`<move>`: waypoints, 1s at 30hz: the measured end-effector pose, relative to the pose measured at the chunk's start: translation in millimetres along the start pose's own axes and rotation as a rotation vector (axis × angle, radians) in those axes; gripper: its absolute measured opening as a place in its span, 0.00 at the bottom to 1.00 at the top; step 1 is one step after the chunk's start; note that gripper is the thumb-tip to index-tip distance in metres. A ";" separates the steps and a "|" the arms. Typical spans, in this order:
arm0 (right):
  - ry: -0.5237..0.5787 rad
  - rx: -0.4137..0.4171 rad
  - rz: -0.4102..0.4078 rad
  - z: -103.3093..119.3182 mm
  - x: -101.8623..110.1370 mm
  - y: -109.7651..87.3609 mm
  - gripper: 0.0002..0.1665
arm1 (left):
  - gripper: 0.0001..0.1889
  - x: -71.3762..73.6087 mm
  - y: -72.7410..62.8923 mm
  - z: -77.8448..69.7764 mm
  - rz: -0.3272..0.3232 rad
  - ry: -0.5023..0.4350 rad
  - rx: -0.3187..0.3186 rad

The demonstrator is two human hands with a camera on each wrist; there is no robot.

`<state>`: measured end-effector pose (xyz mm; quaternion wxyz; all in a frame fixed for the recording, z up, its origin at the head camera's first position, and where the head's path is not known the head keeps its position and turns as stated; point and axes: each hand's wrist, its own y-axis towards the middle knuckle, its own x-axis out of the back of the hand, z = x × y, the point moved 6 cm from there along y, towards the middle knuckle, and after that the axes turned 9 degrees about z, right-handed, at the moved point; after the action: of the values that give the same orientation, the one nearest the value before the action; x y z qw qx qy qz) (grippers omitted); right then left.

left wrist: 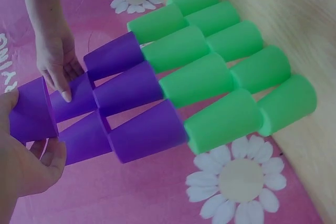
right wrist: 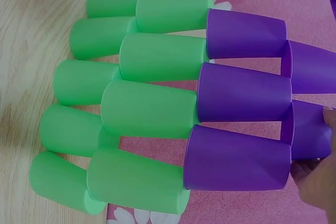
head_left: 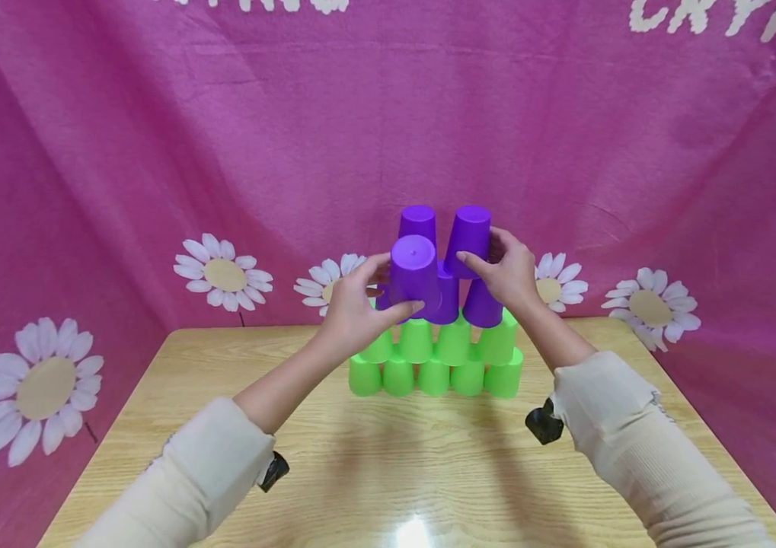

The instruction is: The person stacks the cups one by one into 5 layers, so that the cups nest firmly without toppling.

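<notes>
In the head view my left hand (head_left: 353,312) holds an upside-down purple cup (head_left: 413,274) between thumb and fingers, in front of a cup pyramid. My right hand (head_left: 514,270) grips the right-hand purple cup (head_left: 472,237) of the pyramid's fourth level, and that cup stands on the row beneath. Beside it sits another purple cup (head_left: 418,219), partly hidden by the held one. Three purple cups (right wrist: 241,93) make up the third level. Below them, two rows of several green cups (right wrist: 149,108) form the base. In the left wrist view the held cup (left wrist: 31,111) is apart from the lower rows.
The pyramid stands toward the back of a wooden table (head_left: 388,464). Behind it hangs a pink cloth (head_left: 374,129) with white daisies (head_left: 225,272). A black wrist device (head_left: 544,423) shows under the right sleeve, another (head_left: 274,471) under the left.
</notes>
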<state>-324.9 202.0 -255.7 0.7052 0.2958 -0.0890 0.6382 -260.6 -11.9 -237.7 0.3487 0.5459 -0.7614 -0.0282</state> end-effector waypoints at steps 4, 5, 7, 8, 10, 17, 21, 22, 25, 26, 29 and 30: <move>-0.004 0.005 0.002 0.8 -0.1 0.2 0.35 | 0.30 5.5 7.1 -9.3 0.004 0.016 0.003; -0.003 0.005 0.004 0.6 -0.1 0.1 0.35 | 0.30 6.9 8.9 -11.7 0.004 0.017 0.004; 0.000 0.004 0.008 0.3 -0.2 -0.1 0.35 | 0.30 9.2 12.4 -15.6 0.002 0.020 0.007; -0.001 0.003 0.010 0.1 -0.2 -0.1 0.35 | 0.30 10.2 13.8 -17.5 0.000 0.025 0.008; -0.002 0.002 0.011 -0.4 -0.1 -0.2 0.35 | 0.30 11.8 16.7 -20.3 -0.004 0.033 0.008; -0.001 0.003 0.009 -0.9 -0.1 0.2 0.35 | 0.30 16.9 25.6 -25.3 -0.022 0.038 0.009; -0.003 0.005 0.006 -1.5 0.1 0.5 0.35 | 0.31 21.4 31.1 -26.9 -0.036 0.022 0.022; -0.003 0.006 0.005 -1.5 0.2 0.6 0.35 | 0.31 22.7 32.5 -26.9 -0.042 0.008 0.027; -0.002 0.006 0.005 -1.5 0.3 0.7 0.35 | 0.31 26.4 36.4 -25.5 -0.068 -0.037 0.056; 0.000 0.005 0.005 -1.6 0.3 0.8 0.35 | 0.31 27.5 37.6 -24.9 -0.078 -0.049 0.064; -0.003 0.002 0.007 -1.3 0.4 0.6 0.35 | 0.32 29.7 42.1 -22.7 -0.106 -0.062 0.079; -0.005 0.002 0.007 -1.1 0.5 0.5 0.35 | 0.31 30.4 43.7 -22.5 -0.114 -0.062 0.079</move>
<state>-325.6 203.1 -256.2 0.7025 0.2977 -0.0914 0.6399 -288.3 -12.5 -187.0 0.3011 0.6006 -0.7399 -0.0349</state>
